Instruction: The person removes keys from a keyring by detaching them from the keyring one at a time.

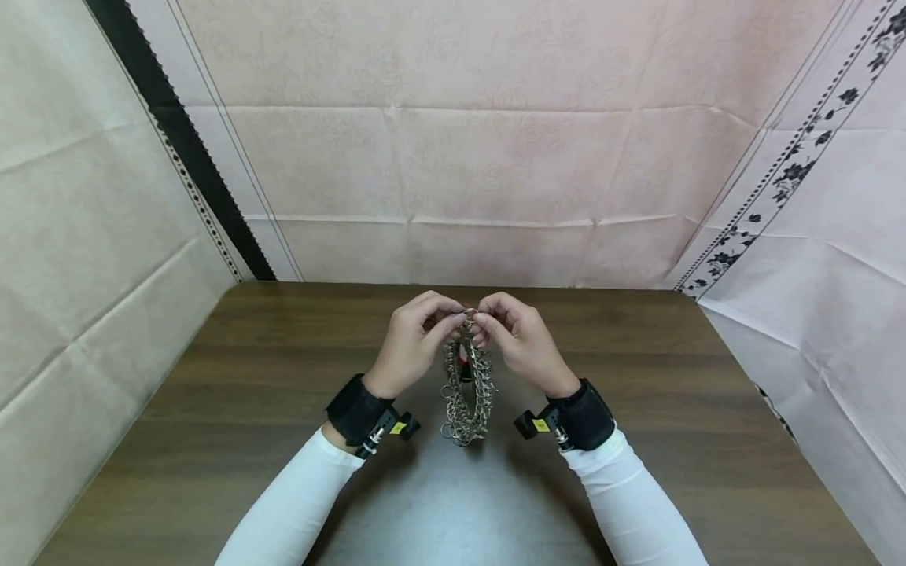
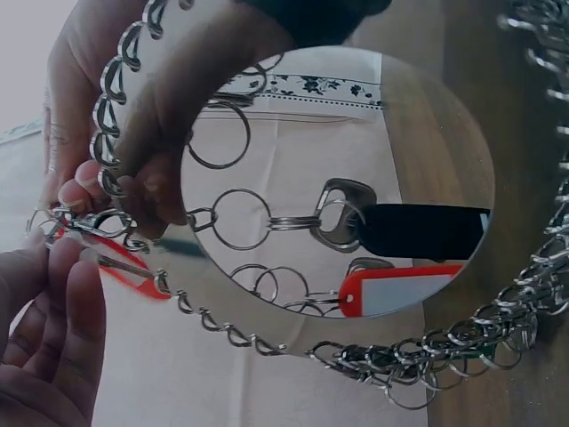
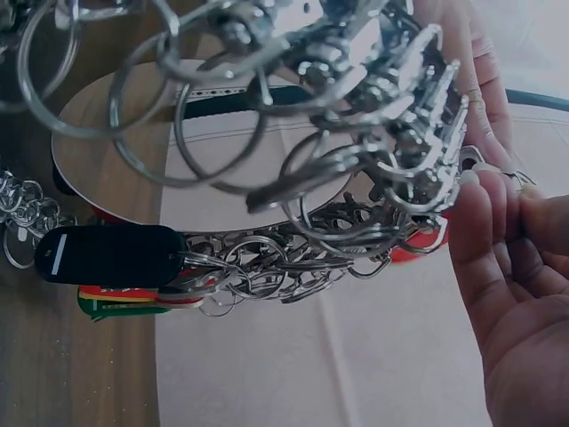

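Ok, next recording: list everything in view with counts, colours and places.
Ringed loop: one, silver, hanging between the hands
Rings: many, too tangled to count, silver, along the loop
Tags: several, exact count unclear, black, red and green among them, on the loop
Tabletop: one, brown wood-grain, below the hands
Sheeting: count unclear, pale with black patterned borders, around the table
Wrist straps: two, black, one per wrist
Sleeves: two, white, forearms
Left hand: one, bare, pinching at the loop's top
Right hand: one, bare, likewise

Brown wood-grain table [image 1: 248, 377]; creased pale sheeting [image 1: 495, 173] behind, dark floral border [image 1: 793, 174] right.
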{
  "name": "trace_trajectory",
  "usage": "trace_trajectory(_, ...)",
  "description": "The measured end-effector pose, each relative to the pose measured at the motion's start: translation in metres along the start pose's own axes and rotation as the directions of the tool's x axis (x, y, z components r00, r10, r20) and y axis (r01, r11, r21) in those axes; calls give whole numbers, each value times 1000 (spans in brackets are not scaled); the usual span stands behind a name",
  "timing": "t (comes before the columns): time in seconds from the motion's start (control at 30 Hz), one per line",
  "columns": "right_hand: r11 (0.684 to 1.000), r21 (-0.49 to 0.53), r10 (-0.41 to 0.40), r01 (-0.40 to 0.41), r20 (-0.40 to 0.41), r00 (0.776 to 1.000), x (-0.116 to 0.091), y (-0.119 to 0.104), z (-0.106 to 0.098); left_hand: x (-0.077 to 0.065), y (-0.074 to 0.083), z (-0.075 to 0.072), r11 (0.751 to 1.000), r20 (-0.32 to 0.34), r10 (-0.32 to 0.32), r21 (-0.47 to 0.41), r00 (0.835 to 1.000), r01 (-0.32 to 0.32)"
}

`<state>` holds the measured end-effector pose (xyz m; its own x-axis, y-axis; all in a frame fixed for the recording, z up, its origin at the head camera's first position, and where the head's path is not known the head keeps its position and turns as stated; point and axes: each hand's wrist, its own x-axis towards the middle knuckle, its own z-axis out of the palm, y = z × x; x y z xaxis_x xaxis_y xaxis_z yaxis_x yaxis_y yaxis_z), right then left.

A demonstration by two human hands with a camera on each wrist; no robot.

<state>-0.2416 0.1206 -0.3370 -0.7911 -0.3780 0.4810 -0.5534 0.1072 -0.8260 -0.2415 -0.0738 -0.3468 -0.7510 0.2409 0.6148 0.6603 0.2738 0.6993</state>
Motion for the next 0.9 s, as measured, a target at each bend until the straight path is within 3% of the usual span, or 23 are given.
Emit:
trace_trajectory(0.23, 1000, 14, -9, 9, 3, 1000, -2, -3, 1, -3, -2, 1, 998, -64, 68, 8, 996, -68)
trace_trajectory(0.47, 1000, 21, -17, 17, -2, 1000, -3, -8, 2, -5, -5, 3, 977, -125, 202, 99, 971, -190)
trace_trajectory(0.63, 999, 30, -32, 32, -9, 999, -3, -9, 2, -5, -5, 3, 963, -134, 254, 122, 958, -239)
trace_trajectory(0.9, 997, 67, -47, 49, -36, 998, -5, -10, 2, -5, -4, 3, 951, -113, 294, 131, 949, -279)
